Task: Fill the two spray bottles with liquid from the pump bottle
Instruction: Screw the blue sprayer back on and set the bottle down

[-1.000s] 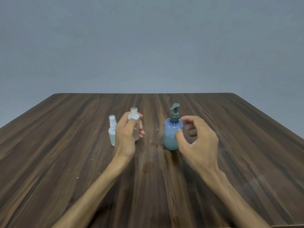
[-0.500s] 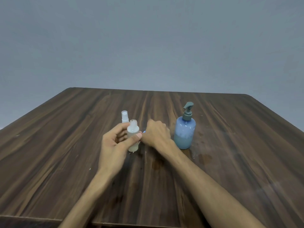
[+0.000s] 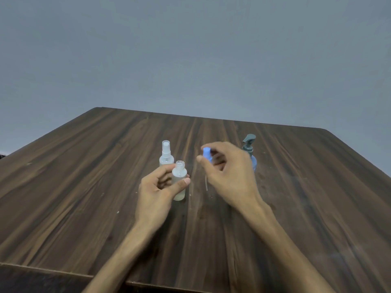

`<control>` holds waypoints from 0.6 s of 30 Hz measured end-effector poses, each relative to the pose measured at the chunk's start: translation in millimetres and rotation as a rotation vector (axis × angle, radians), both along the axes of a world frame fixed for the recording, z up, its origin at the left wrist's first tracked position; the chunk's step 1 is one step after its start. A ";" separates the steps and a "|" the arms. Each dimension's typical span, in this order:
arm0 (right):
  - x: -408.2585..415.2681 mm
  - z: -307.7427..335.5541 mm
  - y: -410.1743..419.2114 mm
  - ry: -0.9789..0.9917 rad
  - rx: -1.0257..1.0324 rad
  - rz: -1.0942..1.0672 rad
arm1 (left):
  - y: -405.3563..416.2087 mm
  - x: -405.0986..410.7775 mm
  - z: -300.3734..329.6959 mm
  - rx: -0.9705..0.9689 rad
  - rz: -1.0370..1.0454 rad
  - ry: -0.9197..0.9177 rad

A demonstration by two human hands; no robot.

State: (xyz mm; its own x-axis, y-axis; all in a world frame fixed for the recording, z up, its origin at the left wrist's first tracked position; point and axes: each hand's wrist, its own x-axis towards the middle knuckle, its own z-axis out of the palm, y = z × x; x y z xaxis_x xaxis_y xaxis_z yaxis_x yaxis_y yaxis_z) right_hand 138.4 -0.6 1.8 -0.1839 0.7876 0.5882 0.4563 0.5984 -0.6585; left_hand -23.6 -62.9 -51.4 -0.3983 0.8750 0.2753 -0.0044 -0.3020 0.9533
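Observation:
My left hand [image 3: 157, 190] grips a small clear spray bottle [image 3: 179, 178] with an open neck, held upright just above the table. My right hand [image 3: 229, 175] pinches a blue spray cap [image 3: 207, 154] with a thin dip tube [image 3: 206, 183] hanging below it, to the right of the open bottle. A second clear spray bottle [image 3: 166, 155] with a white sprayer stands behind my left hand. The blue pump bottle [image 3: 250, 154] stands behind my right hand, which hides most of its body.
The dark wooden table [image 3: 84, 176] has its front edge near me and a rounded far right corner. Faint wet marks lie on the wood around the bottles. A plain grey wall stands behind.
My right hand has picked the blue spray cap up off the table and lifted it. My left hand still holds the open bottle. The view has shifted left.

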 end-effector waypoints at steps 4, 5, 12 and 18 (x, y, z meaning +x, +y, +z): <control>19.9 30.5 -14.6 0.327 0.000 0.091 | 1.7 14.5 -7.3 -0.027 -0.030 -0.002; 22.9 37.0 -15.9 0.384 -0.011 0.129 | 2.4 17.6 -8.7 -0.035 -0.038 0.003; 22.9 34.9 -16.7 0.442 -0.036 0.213 | 3.9 25.6 -13.8 -0.070 -0.091 0.098; 17.6 7.6 -12.1 0.361 -0.086 0.245 | 6.8 23.9 -18.7 -0.085 -0.099 0.124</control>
